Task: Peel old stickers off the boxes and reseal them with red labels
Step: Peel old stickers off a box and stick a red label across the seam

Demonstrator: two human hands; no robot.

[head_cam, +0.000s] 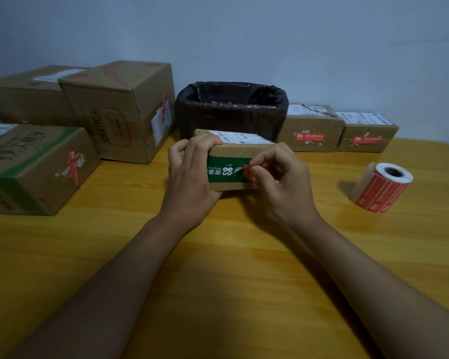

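The person is working on a small cardboard box (233, 161) standing on the yellow wooden bench (218, 255), just in front of a bin lined with a black bag (231, 107). The left hand (189, 174) is gripping the box's left end, fingers curled over its top edge and thumb side against the near face, steadying it. The right hand (280, 177) is pinching a crumpled red sticker (249, 172) between thumb and forefinger, and appears to be pulling it off the green printed band that runs across the box's near face. Part of the sticker seems to be clinging to the band; how much is already free is hard to tell.

A roll of red labels (381, 187) is lying on the bench well to the right, untouched. Two small boxes (337, 130) behind it are already wearing red labels, and larger boxes (88, 120) are stacked on the left, some with torn red and white remnants on their sides.

The main risk from here is tearing: the sticker is already bunched up, so a sharp tug would likely rip it and leave scraps behind, like those on the left boxes. Pulling hard could also strip the green printing or the cardboard skin beneath. If the left hand's grip slackens, the light box would probably slide or tip toward the pull.
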